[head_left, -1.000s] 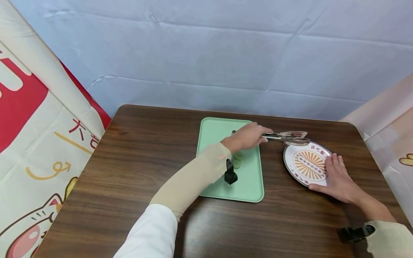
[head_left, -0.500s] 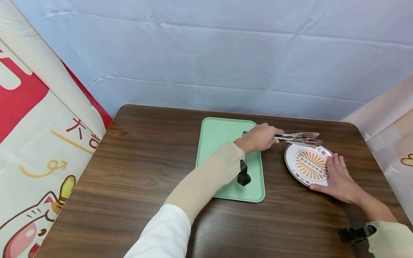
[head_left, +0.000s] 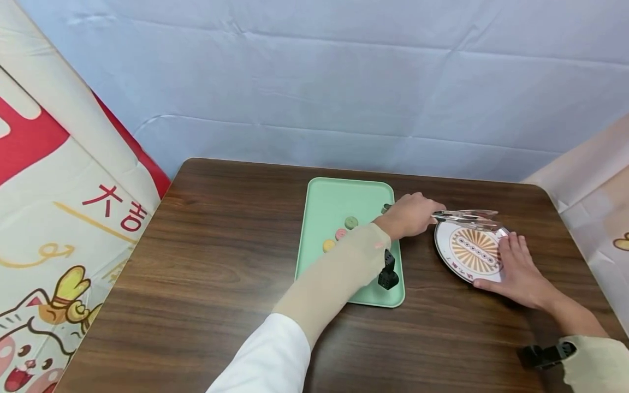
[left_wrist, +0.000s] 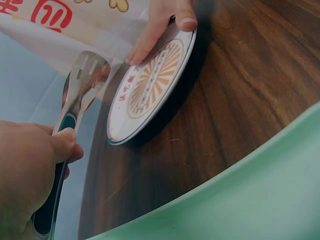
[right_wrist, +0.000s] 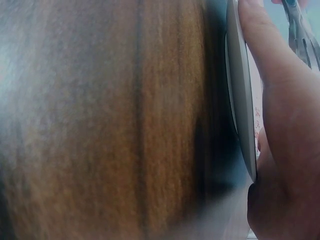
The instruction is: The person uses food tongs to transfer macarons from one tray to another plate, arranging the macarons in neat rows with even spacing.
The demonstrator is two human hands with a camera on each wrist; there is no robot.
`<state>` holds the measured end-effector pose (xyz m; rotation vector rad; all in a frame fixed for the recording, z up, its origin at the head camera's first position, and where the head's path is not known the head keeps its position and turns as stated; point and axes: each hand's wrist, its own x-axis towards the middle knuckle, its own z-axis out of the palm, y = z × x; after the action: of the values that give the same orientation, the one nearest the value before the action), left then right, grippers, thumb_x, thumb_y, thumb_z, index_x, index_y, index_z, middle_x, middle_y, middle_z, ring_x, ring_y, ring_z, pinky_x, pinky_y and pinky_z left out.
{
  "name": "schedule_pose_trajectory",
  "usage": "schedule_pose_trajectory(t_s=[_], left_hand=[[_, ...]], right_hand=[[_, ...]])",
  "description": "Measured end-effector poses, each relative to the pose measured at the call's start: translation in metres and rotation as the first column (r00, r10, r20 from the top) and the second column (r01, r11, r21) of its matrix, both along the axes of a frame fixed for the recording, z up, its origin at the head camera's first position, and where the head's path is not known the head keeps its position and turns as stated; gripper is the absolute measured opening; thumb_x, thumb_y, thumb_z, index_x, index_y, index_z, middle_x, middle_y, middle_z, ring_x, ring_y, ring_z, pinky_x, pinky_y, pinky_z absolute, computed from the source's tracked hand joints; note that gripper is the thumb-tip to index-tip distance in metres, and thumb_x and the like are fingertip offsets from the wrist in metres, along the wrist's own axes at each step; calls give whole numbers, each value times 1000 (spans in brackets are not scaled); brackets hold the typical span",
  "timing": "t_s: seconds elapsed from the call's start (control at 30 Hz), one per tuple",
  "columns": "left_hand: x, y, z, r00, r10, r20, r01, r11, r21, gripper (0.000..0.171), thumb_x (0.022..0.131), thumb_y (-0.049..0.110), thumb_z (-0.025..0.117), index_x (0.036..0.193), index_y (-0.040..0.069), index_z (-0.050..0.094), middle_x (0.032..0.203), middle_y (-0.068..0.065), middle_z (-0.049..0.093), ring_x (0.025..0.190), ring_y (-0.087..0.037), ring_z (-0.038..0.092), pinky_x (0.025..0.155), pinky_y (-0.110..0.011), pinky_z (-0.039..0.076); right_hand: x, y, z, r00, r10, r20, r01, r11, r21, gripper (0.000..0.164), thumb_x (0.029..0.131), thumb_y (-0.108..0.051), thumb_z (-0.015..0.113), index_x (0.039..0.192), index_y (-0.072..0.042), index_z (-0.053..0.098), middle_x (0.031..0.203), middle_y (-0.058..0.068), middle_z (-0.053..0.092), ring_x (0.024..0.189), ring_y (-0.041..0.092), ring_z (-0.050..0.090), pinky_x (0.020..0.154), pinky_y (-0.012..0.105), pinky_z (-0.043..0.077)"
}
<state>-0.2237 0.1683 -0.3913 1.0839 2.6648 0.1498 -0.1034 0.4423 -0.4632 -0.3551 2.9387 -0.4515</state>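
Observation:
My left hand (head_left: pixel 411 214) grips a pair of metal tongs (left_wrist: pixel 75 102) with dark green handle grips. Their heads reach over the far edge of a round white plate (head_left: pixel 454 245), which bears an orange sunburst, red characters and a dark rim. Whether anything sits between the heads, I cannot tell. My right hand (head_left: pixel 523 275) rests on the plate's right side, fingers spread and fairly straight, thumb along the near rim. Left of the plate lies a light green tray (head_left: pixel 324 202). On it show small round pieces: green (head_left: pixel 351 222), pink (head_left: pixel 341 234) and yellow (head_left: pixel 328 245). My left forearm hides part of the tray.
Both tray and plate lie on a dark wood-grain table (head_left: pixel 221 229). A pale blue cloth wall (head_left: pixel 295 82) stands behind its far edge. Printed cloth (head_left: pixel 73 218) with a cartoon cat hangs at the left. Each wrist carries a black camera mount.
My left hand has moved right and slightly nearer with the tongs, from over the tray toward the plate. Colored pieces on the tray have come into view. My right hand has stayed on the plate.

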Motion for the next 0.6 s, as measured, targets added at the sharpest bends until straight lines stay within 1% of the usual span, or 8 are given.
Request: schedule_pose_trajectory(t_s=[0.1,0.2,0.33,0.47,0.6], left_hand=[[1,4,-2,1000,-4,-9,4,1000,-18,47,109,38,46,155,37,42,144,20,55,136,-9,47,107,-23,40],[1,9,-5,1000,-5,-28,5,1000,-27,46,109,38,46,155,38,43,144,20,55,133,-8,49,105,-22,42],[3,18,-8,999,-7,-35,5,999,-44,45,109,37,46,154,40,43,145,21,53,134,-6,48,104,-22,42],[5,27,-11,1000,-7,-17,6,998,-55,45,109,36,46,154,42,42,146,22,51,135,-5,46,107,-23,41],[6,32,-14,1000,-2,-5,2,998,-55,45,109,36,46,154,43,43,145,22,52,135,-5,46,107,-23,40]], right_hand=[[-1,0,0,1000,-2,8,2,1000,7,133,85,-53,77,149,23,-11,152,49,-16,144,54,-25,117,55,-17],[0,0,0,1000,-5,12,4,1000,15,133,85,-54,77,149,24,-11,152,49,-16,144,54,-25,117,55,-18],[1,2,-1,1000,-3,7,3,1000,14,133,84,-53,78,149,24,-11,152,49,-16,144,54,-25,117,54,-18],[3,3,-2,1000,1,1,-1,1000,14,133,85,-52,78,148,25,-10,151,49,-16,144,55,-25,117,53,-19],[4,3,-4,1000,9,-18,-9,1000,11,132,84,-52,78,147,27,-6,150,52,-12,144,55,-23,117,52,-19]])
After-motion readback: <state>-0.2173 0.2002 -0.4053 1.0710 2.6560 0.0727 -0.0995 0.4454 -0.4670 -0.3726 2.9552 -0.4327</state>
